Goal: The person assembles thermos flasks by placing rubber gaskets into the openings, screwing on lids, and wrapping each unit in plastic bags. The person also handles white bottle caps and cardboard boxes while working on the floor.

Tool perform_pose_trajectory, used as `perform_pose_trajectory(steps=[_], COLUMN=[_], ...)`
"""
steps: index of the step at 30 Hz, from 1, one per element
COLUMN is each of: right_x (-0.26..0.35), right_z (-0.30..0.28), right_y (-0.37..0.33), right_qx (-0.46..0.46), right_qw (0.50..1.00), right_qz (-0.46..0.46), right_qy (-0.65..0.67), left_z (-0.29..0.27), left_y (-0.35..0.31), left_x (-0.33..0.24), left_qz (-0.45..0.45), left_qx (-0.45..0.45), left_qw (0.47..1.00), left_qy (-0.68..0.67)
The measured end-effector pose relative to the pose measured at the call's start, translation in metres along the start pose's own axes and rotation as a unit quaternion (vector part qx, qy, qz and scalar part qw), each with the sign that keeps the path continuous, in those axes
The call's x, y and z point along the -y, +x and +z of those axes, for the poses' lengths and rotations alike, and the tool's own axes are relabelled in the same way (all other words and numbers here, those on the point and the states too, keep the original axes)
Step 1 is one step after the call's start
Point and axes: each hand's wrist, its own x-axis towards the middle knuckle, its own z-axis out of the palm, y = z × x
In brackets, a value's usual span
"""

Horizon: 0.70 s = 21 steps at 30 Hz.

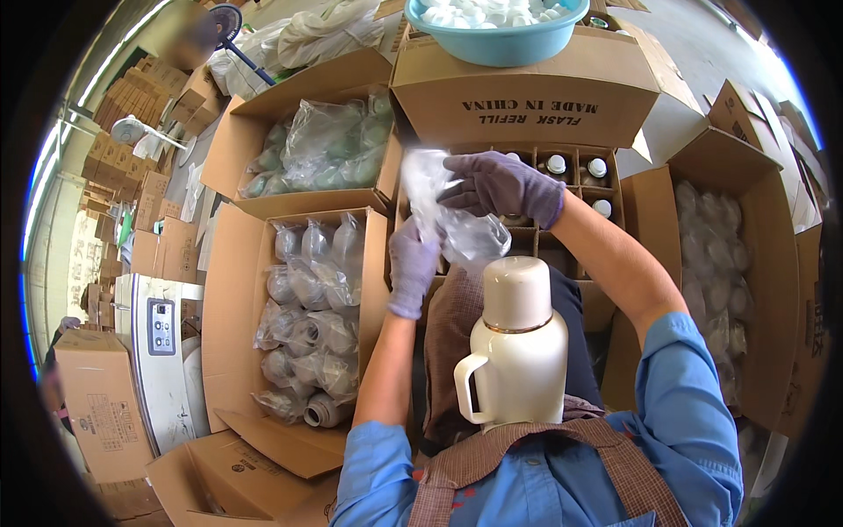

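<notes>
Between the knees stands a cream flask (518,351), hard and probably fragile inside, best gripped by its side handle. Above it, the left hand (411,266) and right hand (502,186) pinch a clear bag (457,220), light, limp, slippery. Beyond, open boxes (299,316) crowd every side, leaving little room.

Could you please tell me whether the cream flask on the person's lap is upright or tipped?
Upright: the cream plastic flask stands with its cap on top and handle at its side.
</notes>
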Motion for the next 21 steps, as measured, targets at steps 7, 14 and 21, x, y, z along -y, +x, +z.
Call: perform_pose_trajectory(steps=[7,14,21], right_x=[-0.044,-0.060,-0.058], right_z=[0.001,-0.055,-0.069], right_y=[-0.011,0.003,-0.025], right_qx=[-0.129,-0.273,-0.066], right_qw=[0.760,0.873,0.978], right_qz=[-0.214,-0.233,-0.194], right_qy=[-0.600,-0.331,-0.048], left_z=[-0.007,0.020,0.040], left_y=[0.016,-0.022,0.003], left_x=[-0.030,-0.016,0.036], left_qz=[-0.189,0.209,-0.062], left_qx=[-0.103,0.017,0.095], left_qw=[0.955,0.977,0.992], left_qy=[-0.202,0.031,-0.048])
